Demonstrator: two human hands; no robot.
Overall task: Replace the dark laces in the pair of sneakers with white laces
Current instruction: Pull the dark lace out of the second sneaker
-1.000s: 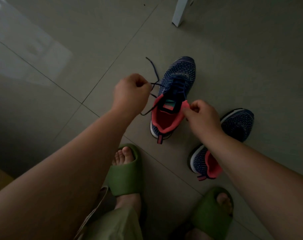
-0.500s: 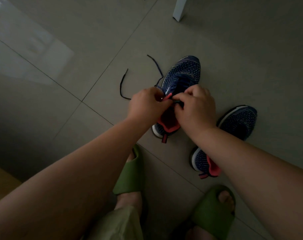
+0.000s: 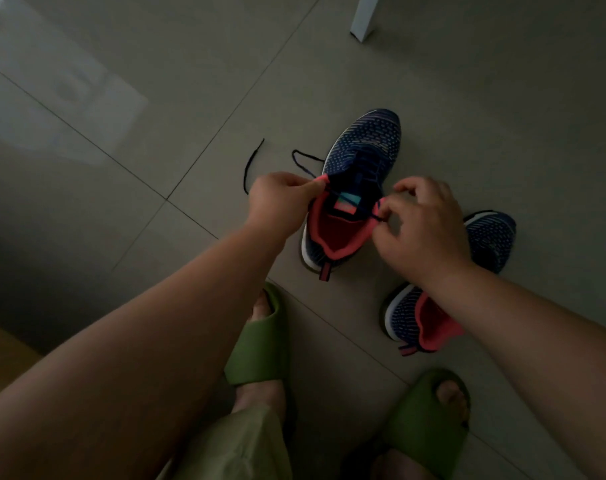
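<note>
Both hands' grip, left hand (image 3: 280, 202) and right hand (image 3: 422, 226), pinching sneaker (image 3: 357, 188) collar sides

No text, brand or number can be read; the sneaker's (image 3: 360, 161) tongue label (image 3: 346, 204) shows only coloured stripes

Open tile floor (image 3: 190, 81) lies left; second sneaker (image 3: 488, 237) and green slippers (image 3: 260, 348) crowd the right.
</note>
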